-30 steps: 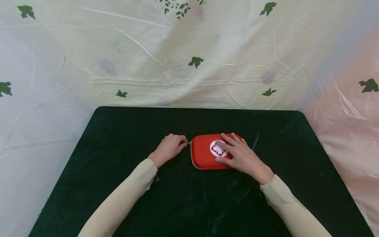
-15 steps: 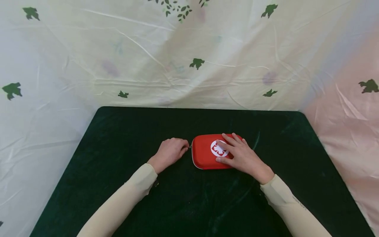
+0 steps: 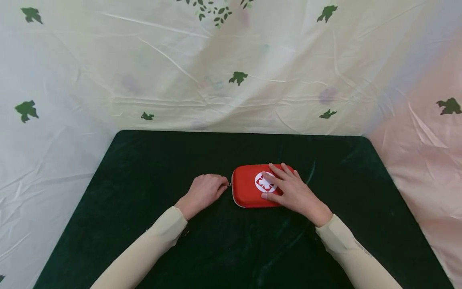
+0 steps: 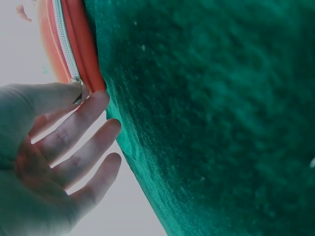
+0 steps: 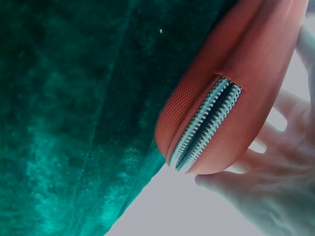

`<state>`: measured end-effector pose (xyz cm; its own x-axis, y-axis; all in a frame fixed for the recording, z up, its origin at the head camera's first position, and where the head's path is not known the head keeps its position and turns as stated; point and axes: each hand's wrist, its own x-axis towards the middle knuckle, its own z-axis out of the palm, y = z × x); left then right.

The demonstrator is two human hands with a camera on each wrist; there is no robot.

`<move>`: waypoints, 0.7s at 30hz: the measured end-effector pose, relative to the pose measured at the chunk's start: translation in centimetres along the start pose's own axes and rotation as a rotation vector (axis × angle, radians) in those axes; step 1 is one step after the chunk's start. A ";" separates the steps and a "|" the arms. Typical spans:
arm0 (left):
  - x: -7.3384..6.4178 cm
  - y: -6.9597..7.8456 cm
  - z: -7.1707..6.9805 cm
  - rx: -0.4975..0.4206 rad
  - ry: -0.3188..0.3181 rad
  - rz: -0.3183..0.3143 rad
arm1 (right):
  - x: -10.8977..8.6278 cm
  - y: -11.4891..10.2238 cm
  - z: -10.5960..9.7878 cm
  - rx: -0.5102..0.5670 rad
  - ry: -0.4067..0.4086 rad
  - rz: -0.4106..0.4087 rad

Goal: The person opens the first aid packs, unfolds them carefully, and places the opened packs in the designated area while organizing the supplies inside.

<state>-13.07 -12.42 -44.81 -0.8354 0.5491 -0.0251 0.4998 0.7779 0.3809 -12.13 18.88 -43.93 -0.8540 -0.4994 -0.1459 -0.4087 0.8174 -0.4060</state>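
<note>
Hands are well apart in the head view. Left of the middle, the left hand (image 3: 205, 190) pinches a tiny zip pull (image 4: 78, 98) between its thumb and first finger. In the left wrist view, its other three fingers are spread and bent a little. Right of the middle, the right hand (image 3: 297, 194) rests on top of a red case (image 3: 247, 188), with its fingers spread wide.

The case lies flat just below the middle of the head view. It has rounded corners. On its top is a round white badge (image 3: 260, 186) with a red and white star shape, partly hidden by the right hand. In the right wrist view, the silver zip (image 5: 199, 120) on the side of the case has two rows of teeth that stand apart, with a dark gap between them.

Two cream sleeves (image 3: 144, 249) come in from the lower left and lower right.

Under it all is a dark green worktop (image 3: 108, 220) with a soft, fuzzy look. Behind it, across the top, hangs a wrinkled pale cloth (image 3: 173, 60) with green birds (image 3: 238, 78) on it. Little green leaves (image 3: 223, 11) show at the top middle. On the right side the cloth looks pink.
</note>
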 end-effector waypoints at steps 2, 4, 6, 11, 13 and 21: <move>-0.2 0.1 0.0 -0.009 -0.002 0.001 | 0.0 0.0 0.1 0.000 0.000 0.002; -0.3 0.2 -0.1 -0.021 -0.002 0.002 | 0.1 0.0 0.1 0.001 -0.002 0.002; -0.4 0.2 -0.1 -0.030 0.000 0.002 | 0.1 0.1 0.1 0.000 -0.003 0.001; -0.8 0.3 0.2 -0.057 -0.018 -0.003 | 0.0 0.0 0.2 0.002 -0.007 -0.001; -1.0 0.3 0.3 -0.068 -0.028 0.003 | 0.0 0.0 0.1 0.003 -0.008 0.000; -1.3 0.3 0.4 -0.125 -0.062 0.048 | -0.2 -0.3 0.1 0.011 -0.011 0.004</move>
<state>-11.74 -12.72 -45.05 -0.7932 0.6060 -0.0599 0.5035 0.7080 0.4952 -11.79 18.71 -43.91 -0.8520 -0.4991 -0.1579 -0.4013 0.8164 -0.4152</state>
